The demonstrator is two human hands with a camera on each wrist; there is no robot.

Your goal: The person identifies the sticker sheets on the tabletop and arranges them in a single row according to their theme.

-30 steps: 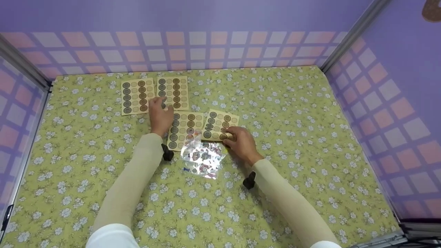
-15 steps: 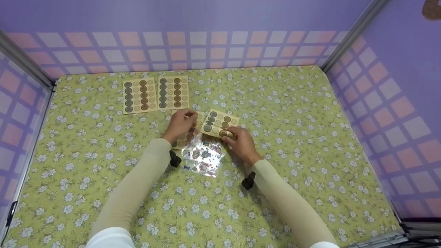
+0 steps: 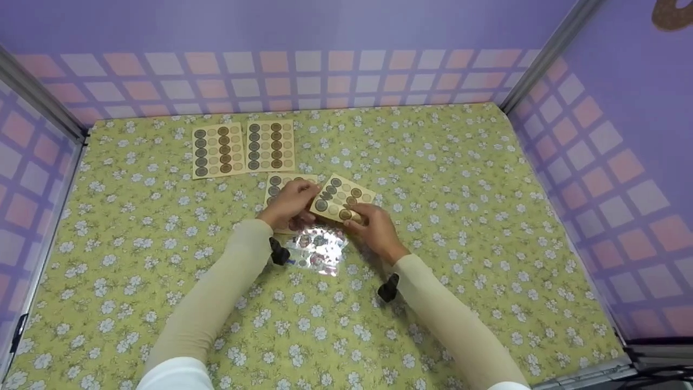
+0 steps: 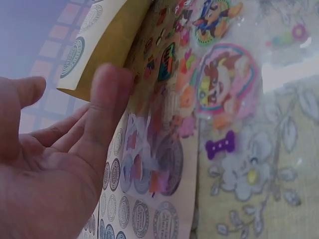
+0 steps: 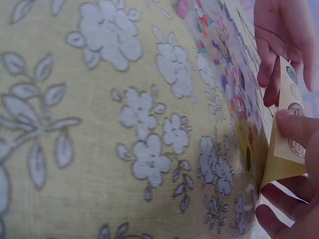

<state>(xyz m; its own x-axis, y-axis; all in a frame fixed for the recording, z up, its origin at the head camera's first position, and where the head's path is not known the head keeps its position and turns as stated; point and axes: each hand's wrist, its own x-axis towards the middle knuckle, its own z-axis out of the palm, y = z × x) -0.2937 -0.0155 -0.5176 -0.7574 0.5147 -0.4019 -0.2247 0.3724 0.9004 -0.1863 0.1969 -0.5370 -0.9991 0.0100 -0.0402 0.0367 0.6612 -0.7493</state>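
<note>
Curling under a pinch from the right hand, at one o'clock from the cartoon sticker sheet, the seal-sticker sheet could crease if the left hand, fingers apart at nine o'clock, bumps its edge.

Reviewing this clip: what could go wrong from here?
The raised sticker sheet might crease: it bends near where the right hand pinches it. The clear glossy sheet could be dragged out of place, since it partly overlaps the paper sheet beneath, with the left hand close by.
</note>
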